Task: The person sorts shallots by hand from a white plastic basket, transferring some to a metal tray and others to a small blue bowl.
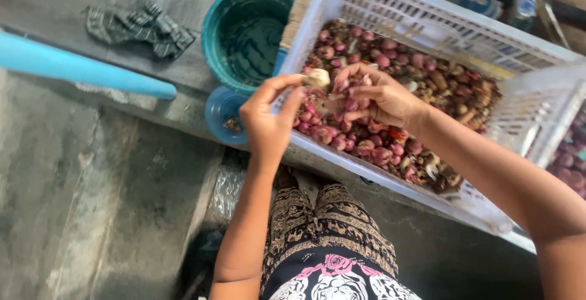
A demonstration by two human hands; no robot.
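White crate (427, 28), two hands (268, 123) (381, 98), one pale bulb (317, 78).

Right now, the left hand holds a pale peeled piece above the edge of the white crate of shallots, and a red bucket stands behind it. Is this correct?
Not quite. The bucket is teal green, not red, as the head view shows. The rest holds: the left hand pinches a pale peeled piece above the edge of the white crate of shallots.

concrete ledge (183, 92); on it: white crate (427, 25); teal bucket (247, 34); dark cloth (140, 28); blue lid (221, 114)
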